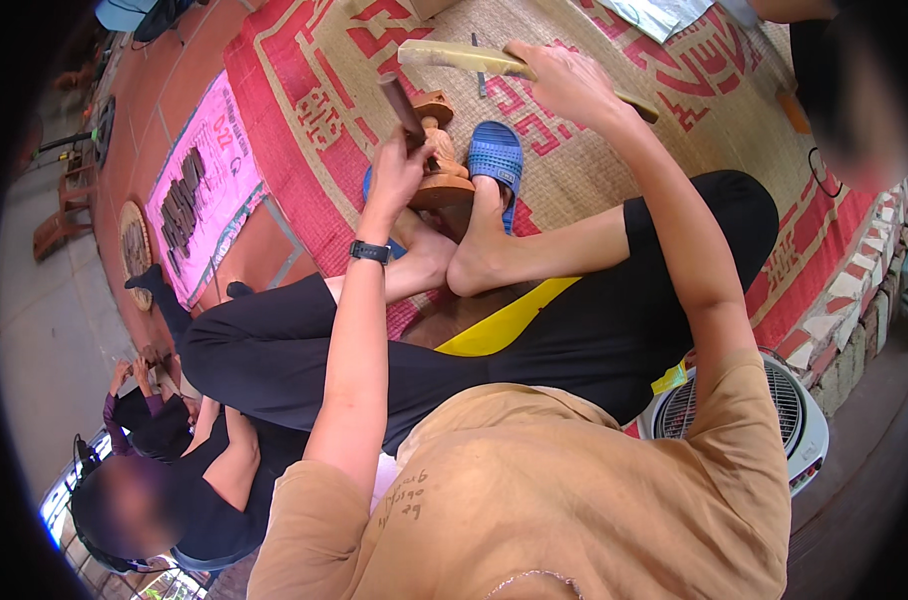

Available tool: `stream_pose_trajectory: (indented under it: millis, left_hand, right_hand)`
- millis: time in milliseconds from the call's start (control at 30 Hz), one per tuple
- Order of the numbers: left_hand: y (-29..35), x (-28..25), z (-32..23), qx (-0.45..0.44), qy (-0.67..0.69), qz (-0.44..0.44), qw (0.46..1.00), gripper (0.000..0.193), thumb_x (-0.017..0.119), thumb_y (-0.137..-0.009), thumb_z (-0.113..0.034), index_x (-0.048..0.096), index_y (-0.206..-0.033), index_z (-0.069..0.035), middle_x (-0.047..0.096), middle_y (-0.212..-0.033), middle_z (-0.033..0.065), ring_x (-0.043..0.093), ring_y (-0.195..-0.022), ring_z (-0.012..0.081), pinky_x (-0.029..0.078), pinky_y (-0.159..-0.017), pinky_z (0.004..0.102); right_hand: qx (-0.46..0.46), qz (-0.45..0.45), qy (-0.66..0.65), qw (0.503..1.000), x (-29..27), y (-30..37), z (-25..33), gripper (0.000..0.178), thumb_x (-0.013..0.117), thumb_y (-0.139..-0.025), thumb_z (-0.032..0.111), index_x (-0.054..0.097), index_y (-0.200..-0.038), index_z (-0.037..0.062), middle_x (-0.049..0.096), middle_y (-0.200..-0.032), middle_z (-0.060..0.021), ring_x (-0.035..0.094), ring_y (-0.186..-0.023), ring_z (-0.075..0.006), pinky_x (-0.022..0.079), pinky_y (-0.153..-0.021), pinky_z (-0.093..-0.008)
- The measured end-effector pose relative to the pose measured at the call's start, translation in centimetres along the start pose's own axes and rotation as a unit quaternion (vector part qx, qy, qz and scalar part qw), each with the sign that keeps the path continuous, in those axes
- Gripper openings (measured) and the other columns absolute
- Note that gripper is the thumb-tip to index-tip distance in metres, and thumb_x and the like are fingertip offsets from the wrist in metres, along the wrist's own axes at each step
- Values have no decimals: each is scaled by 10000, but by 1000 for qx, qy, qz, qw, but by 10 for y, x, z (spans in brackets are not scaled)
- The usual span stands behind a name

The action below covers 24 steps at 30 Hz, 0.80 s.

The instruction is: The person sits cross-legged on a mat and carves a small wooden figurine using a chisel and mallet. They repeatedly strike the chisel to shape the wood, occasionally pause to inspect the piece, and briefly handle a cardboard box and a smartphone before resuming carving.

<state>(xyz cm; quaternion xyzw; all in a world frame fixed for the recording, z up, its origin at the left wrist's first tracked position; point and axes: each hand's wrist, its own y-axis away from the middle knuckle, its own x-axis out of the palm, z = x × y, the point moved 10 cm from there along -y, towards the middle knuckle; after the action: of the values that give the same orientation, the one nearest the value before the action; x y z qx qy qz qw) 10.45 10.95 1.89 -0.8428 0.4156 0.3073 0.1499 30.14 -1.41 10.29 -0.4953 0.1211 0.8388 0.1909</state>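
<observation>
A small wooden carving of a seated figure (pixel 440 143) stands on a rounded wooden base (pixel 442 190) between my feet. My left hand (pixel 400 168) is closed around the lower part of a dark brown tool handle (pixel 400 104), close against the carving's left side. The tool's tip is hidden by the hand and the carving. My right hand (pixel 572 82) grips a pale, flat wooden mallet (pixel 464 57) and holds it raised to the right, its broad end reaching over beyond the carving. Blue slippers (pixel 496 152) are on my feet, close beside the base.
A red and straw-coloured woven mat (pixel 594 170) lies under me. Left, several dark carving tools (pixel 182 205) rest on a pink sheet (pixel 219 130). A thin dark tool (pixel 479 72) lies beyond the carving. A fan-like appliance (pixel 812 440) stands right; another person (pixel 224 460) sits lower left.
</observation>
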Motion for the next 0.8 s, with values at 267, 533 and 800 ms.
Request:
stream_pose_trajectory:
  millis: [267,533,800]
  left_hand:
    - [2,10,-13,-22,-34,37,998,294,647,-822,-49,539,-1091,-2,656,-840,220,657,-813,375,492,-665,429]
    - [1,4,-21,0,-71,9,997,194,645,-848,-73,524,-962,26,689,-800,180,702,-785,286,519,-650,367]
    - [0,8,-16,-21,-9,26,999,246,652,-812,-36,530,-1020,10,652,-825,232,648,-811,402,489,-666,445]
  right_hand:
    - [1,-7,5,1000,2,-1,-5,448,491,-810,19,562,-1238,131,655,-987,-202,620,-947,-380,489,-771,-486]
    - [-12,-37,5,999,0,-2,-6,451,483,-790,14,591,-1205,153,676,-969,-176,648,-935,-352,504,-748,-491]
    - [-5,-24,7,1000,1,-2,-6,455,485,-788,18,590,-1210,153,676,-977,-176,647,-941,-351,502,-757,-489]
